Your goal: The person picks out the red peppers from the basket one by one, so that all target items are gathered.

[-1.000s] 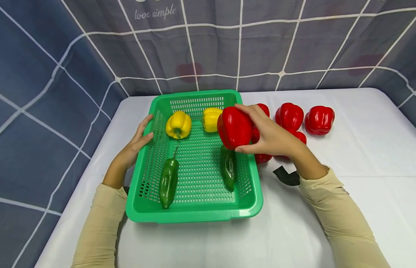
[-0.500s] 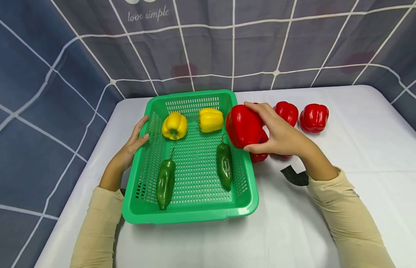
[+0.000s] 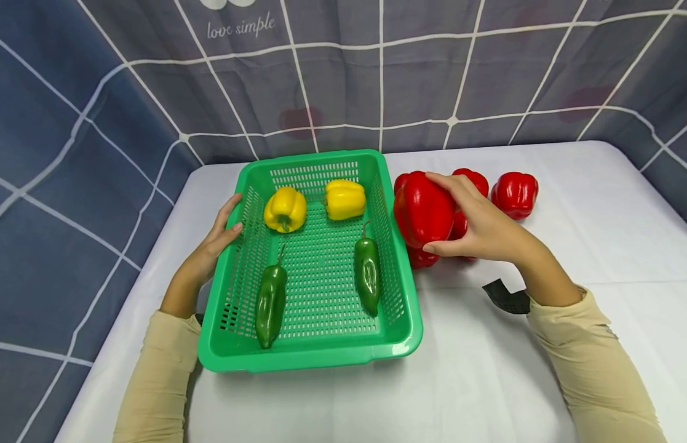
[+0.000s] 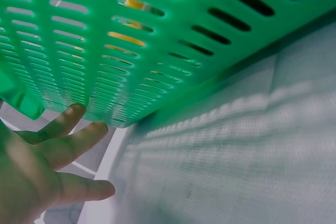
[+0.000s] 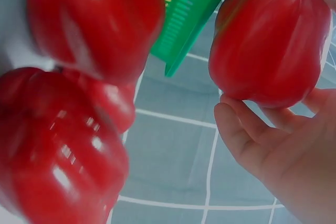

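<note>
My right hand [image 3: 481, 227] grips a red bell pepper [image 3: 425, 209] between thumb and fingers, just outside the right rim of the green plastic basket [image 3: 310, 363]. Up close in the right wrist view, this held bell pepper [image 5: 270, 40] sits above the fingertips, beside other red peppers. At the basket's left rim, my left hand [image 3: 210, 243] rests with its fingers extended; the left wrist view shows those fingers [image 4: 68, 148] fairly straight beside the slotted wall. Inside the basket lie two yellow bell peppers [image 3: 285, 209] and two long green peppers [image 3: 271, 304].
Several red bell peppers [image 3: 515, 195] are grouped on the white-covered table [image 3: 476, 381] to the right of the basket, some partly hidden by my right hand. A grey checked curtain [image 3: 343, 80] stands along the back and sides.
My right hand has moved right with the red bell pepper, from over the basket's inside to beyond its right rim. The left hand stays at the left rim. The head view has shifted slightly.
</note>
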Demonstrator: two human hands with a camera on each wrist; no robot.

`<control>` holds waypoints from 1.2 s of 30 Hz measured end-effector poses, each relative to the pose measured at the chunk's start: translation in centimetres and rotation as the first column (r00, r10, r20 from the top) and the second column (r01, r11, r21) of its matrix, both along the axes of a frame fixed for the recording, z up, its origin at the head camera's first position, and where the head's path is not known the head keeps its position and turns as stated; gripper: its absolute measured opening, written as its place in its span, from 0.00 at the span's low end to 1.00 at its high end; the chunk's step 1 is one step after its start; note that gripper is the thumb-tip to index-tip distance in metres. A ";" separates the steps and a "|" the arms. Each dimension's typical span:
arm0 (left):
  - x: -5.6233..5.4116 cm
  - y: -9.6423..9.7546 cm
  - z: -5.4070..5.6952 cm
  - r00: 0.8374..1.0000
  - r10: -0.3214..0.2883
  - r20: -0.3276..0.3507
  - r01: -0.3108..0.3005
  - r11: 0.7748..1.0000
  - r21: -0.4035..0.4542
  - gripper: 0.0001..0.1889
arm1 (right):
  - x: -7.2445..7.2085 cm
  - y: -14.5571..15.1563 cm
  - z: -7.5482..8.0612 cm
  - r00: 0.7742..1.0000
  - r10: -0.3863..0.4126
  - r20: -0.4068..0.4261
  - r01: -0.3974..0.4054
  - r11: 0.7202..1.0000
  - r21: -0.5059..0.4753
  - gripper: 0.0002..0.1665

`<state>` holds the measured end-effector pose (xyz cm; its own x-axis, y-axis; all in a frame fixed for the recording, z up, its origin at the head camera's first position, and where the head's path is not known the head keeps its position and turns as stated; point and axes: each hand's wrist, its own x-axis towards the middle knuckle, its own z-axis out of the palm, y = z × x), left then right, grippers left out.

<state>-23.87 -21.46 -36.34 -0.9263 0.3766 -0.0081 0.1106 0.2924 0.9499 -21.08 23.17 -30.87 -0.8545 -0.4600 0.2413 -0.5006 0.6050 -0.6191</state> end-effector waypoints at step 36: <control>0.3 0.1 0.2 0.999 -0.007 0.034 0.004 0.997 0.072 0.31 | 2.3 7.8 -1.6 0.980 -0.154 -0.122 0.161 0.986 0.051 0.61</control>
